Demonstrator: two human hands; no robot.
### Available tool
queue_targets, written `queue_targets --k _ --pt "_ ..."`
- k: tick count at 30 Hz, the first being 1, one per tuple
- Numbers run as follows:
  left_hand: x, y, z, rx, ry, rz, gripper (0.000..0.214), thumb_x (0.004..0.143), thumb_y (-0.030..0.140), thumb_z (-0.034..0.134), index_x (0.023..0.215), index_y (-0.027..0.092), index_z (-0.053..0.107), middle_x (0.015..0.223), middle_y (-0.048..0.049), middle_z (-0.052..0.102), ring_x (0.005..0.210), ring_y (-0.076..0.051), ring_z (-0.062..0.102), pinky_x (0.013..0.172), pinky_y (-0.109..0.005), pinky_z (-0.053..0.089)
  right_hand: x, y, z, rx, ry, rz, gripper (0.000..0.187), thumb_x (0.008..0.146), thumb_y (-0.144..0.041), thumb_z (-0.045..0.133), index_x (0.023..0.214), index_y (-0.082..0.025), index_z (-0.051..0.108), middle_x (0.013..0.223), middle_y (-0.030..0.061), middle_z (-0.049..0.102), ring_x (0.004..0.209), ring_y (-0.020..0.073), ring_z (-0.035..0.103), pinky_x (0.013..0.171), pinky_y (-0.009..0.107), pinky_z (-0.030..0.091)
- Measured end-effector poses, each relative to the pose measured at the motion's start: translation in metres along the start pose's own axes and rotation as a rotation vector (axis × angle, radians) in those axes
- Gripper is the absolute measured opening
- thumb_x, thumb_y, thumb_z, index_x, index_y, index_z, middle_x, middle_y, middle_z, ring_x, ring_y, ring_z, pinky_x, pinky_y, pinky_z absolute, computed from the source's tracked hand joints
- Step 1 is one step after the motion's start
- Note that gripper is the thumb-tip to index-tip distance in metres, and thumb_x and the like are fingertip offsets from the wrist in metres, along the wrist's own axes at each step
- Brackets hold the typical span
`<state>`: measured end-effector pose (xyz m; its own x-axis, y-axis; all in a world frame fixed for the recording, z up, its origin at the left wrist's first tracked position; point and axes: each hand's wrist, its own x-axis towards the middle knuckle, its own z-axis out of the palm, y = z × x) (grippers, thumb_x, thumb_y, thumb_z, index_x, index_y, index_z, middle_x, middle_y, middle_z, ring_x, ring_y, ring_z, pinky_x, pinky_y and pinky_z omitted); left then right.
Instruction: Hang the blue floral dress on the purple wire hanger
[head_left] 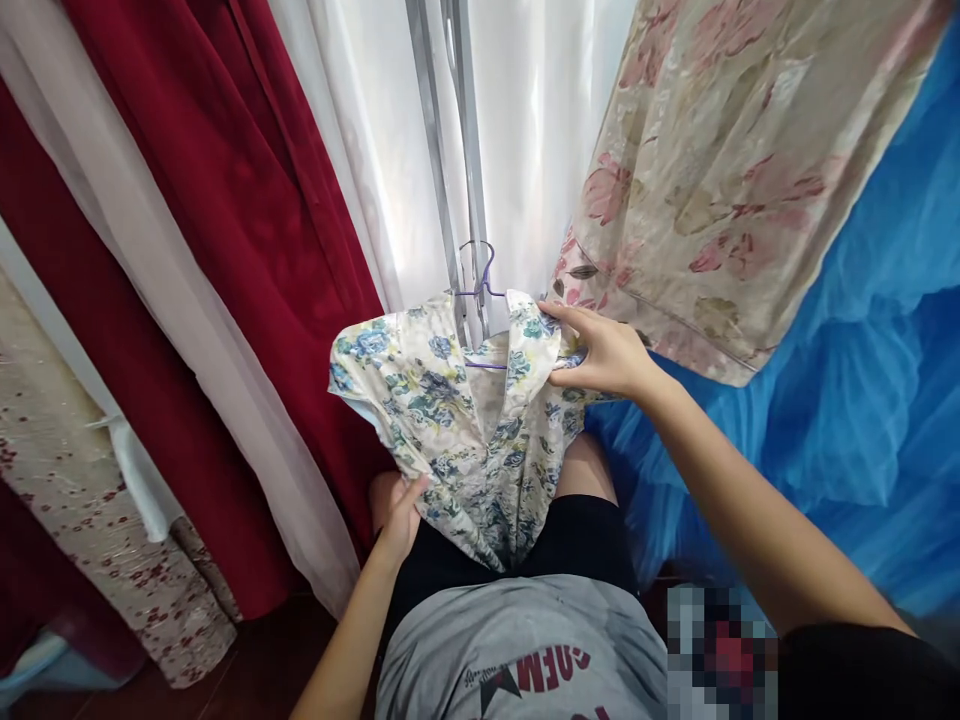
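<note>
Item: blouse [465,430], pale with blue and yellow-green flowers, short-sleeved, on a purple wire hanger [480,285]. We find it hanging in front of us, in the middle of the view, its collar up against a grey metal frame [457,150] and its hem falling to our lap.

Hold: our right hand [604,352] pinches the blouse at the shoulder beside the collar, fingers closed on the cloth with the thumb underneath. Our left hand [401,515] grips the lower left edge near the hem, fingers curled into the fabric.

Handling: we judge the cloth thin, light and limp; it drapes and creases freely and has no stiffness of its own. It should not slip from a pinch, though it could slide off the hanger if pulled to one side. Best taken at the shoulder seams or collar, where the hanger gives it shape, with a second hold low down to keep it from swinging. Not fragile, but the wire hook could snag the weave.

Surroundings: no desk in view; the blouse hangs free. Behind it a white sheer curtain [540,120] lets daylight through. To the left a dark red curtain [247,230] and a cream drape [135,250]. Upper right, a beige cloth [735,150] with pink flowers. Right, blue netting [862,400]. Lower left, dark wooden floor [247,670].
</note>
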<state>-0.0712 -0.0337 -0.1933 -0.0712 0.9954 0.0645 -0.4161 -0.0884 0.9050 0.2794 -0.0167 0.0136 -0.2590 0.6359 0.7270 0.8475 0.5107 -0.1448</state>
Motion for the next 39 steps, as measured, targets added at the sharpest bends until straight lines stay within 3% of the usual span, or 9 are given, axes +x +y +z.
queue_targets --k 7,11,13,16,19,22,29,34,39 --pt "-0.041 -0.030 0.002 0.268 -0.045 -0.016 0.062 0.058 0.032 0.092 0.114 0.020 0.071 0.116 -0.0098 0.076 0.120 -0.032 0.068 0.112 -0.044 0.047 -0.013 0.003 -0.014 0.002 -0.082 -0.085 0.092 0.069 -0.036 0.077 0.155 -0.027 0.046 0.140 0.0078 0.064 0.118 0.0380 0.065 0.096 0.045 0.053" --pt "-0.050 -0.035 0.016 0.380 -0.035 0.002 0.035 0.062 0.030 0.082 0.094 0.019 0.074 0.105 -0.0092 0.079 0.113 -0.033 0.070 0.104 -0.042 0.053 -0.039 -0.018 -0.003 0.078 0.013 -0.109 0.084 0.078 -0.031 0.070 0.156 -0.029 0.040 0.161 0.0084 0.044 0.144 0.0414 0.043 0.115 0.059 0.037" --pt "-0.054 -0.041 0.021 0.414 0.005 0.016 0.031 0.063 0.029 0.077 0.092 0.018 0.075 0.103 -0.0099 0.079 0.109 -0.034 0.071 0.100 -0.042 0.054 -0.065 -0.040 0.018 0.225 0.141 -0.035 0.070 0.084 -0.029 0.065 0.152 -0.030 0.044 0.159 0.0090 0.044 0.147 0.0387 0.038 0.118 0.060 0.032" --pt "-0.060 -0.051 0.023 0.436 0.045 0.044 0.033 0.064 0.028 0.074 0.096 0.018 0.076 0.106 -0.0106 0.079 0.109 -0.034 0.071 0.100 -0.043 0.054 -0.112 -0.075 0.068 0.571 0.289 0.267 0.031 0.092 -0.033 0.062 0.123 -0.028 0.059 0.124 0.0099 0.064 0.119 0.0316 0.060 0.104 0.050 0.045" --pt "-0.067 -0.055 0.024 0.432 0.056 0.061 0.035 0.064 0.027 0.074 0.099 0.019 0.076 0.110 -0.0105 0.079 0.114 -0.034 0.070 0.103 -0.043 0.053 -0.147 -0.097 0.120 0.839 0.115 0.603 0.023 0.092 -0.046 0.065 0.095 -0.025 0.057 0.082 0.0030 0.060 0.075 0.0236 0.057 0.071 0.037 0.047" --pt "-0.075 -0.056 0.028 0.422 0.059 0.062 0.037 0.065 0.027 0.072 0.101 0.021 0.075 0.111 -0.0097 0.078 0.116 -0.034 0.069 0.104 -0.042 0.053 -0.159 -0.103 0.146 0.955 -0.167 0.616 0.035 0.093 -0.053 0.064 0.080 -0.024 0.051 0.068 -0.0022 0.049 0.064 0.0185 0.046 0.061 0.031 0.035" --pt "-0.083 -0.070 0.026 0.450 0.171 0.074 0.042 0.066 0.029 0.071 0.108 0.021 0.068 0.116 -0.0122 0.074 0.116 -0.035 0.067 0.104 -0.045 0.052 -0.159 -0.098 0.134 1.181 -0.175 0.651 0.042 0.093 -0.058 0.060 0.073 -0.020 0.059 0.062 -0.0025 0.045 0.059 0.0148 0.039 0.057 0.029 0.029" --pt "-0.086 -0.062 0.029 0.567 0.477 0.545 0.053 0.077 0.026 0.073 0.126 0.026 0.052 0.134 -0.0123 0.057 0.129 -0.031 0.054 0.112 -0.044 0.043 -0.165 -0.099 0.128 1.269 -0.122 0.801 0.041 0.081 -0.059 0.072 0.070 -0.020 0.068 0.054 -0.0027 0.042 0.053 0.0136 0.033 0.053 0.029 0.022" --pt "-0.082 -0.049 0.065 0.671 0.066 0.621 0.017 0.088 0.025 0.066 0.105 0.027 0.062 0.110 -0.0090 0.063 0.112 -0.029 0.061 0.104 -0.041 0.046 -0.163 -0.106 0.128 1.383 -0.140 0.866 0.038 0.078 -0.053 0.075 0.067 -0.018 0.066 0.052 -0.0039 0.040 0.050 0.0109 0.028 0.051 0.028 0.018"
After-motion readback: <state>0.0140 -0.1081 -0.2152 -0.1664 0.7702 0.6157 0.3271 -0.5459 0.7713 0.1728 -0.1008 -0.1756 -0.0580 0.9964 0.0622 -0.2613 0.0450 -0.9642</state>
